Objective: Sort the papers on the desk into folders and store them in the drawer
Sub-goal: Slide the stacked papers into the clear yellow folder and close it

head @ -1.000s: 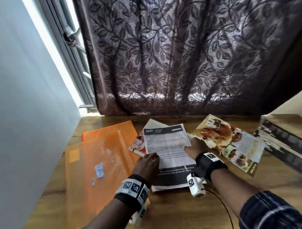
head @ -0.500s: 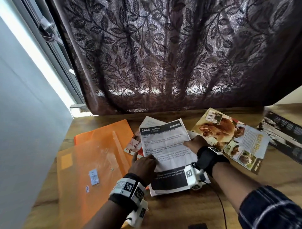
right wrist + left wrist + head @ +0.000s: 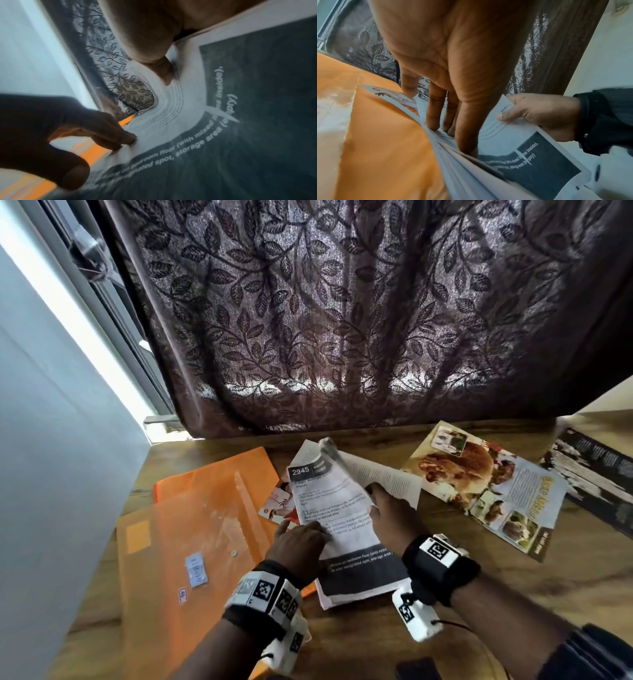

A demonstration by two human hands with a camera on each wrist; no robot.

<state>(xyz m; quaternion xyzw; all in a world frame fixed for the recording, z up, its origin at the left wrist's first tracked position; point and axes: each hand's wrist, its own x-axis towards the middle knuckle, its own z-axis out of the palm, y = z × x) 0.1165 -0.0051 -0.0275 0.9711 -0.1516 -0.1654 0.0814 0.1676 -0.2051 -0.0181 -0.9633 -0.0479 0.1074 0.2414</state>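
Wooden desk (image 3: 445, 594): both hands on printed sheet (image 3: 329, 501).

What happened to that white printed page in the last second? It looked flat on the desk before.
The right hand has taken hold of the white printed sheet by its right edge and lifted it, so the top corner now curls up and over. The left hand stays with its fingers pressing on the stack's left side. The orange folders, the food magazine and the dark leaflet lie as before.
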